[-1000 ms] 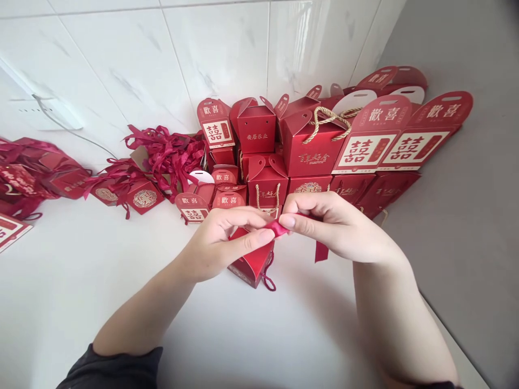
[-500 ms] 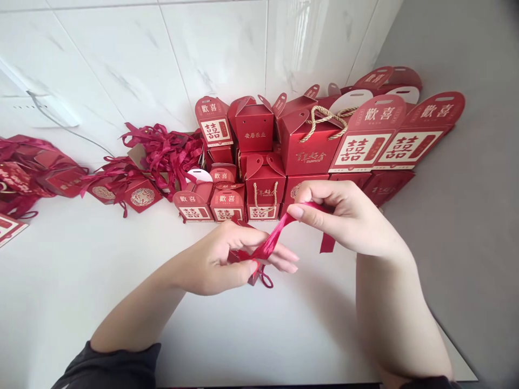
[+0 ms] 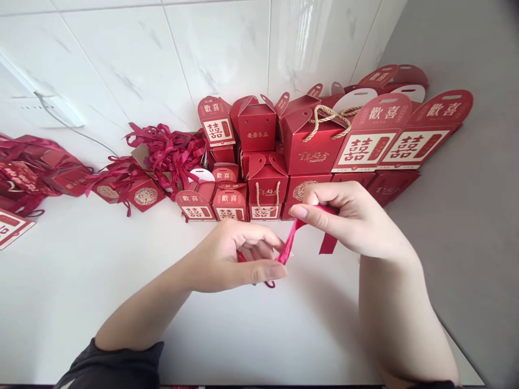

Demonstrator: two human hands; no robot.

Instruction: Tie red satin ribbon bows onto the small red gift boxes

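Observation:
A dark red ribbon stretches between my two hands above the white table. My right hand pinches its upper part between thumb and fingers, and a loose end hangs below the palm. Lower and to the left, my left hand has its thumb against the ribbon, with the fingers curled behind. A small loop of dark red cord peeks out beneath the left thumb. Whatever the cord belongs to is mostly hidden by the left hand.
Red gift boxes stand stacked against the tiled wall, some with gold rope handles. To the left lie a heap of red ribbons and ribbon-tied boxes. A grey panel bounds the right side. A cable runs along the wall.
My left hand has slid right along the ribbon, towards my right hand, and its fingers have curled in. The span of ribbon between the hands is shorter. My right hand keeps its pinch.

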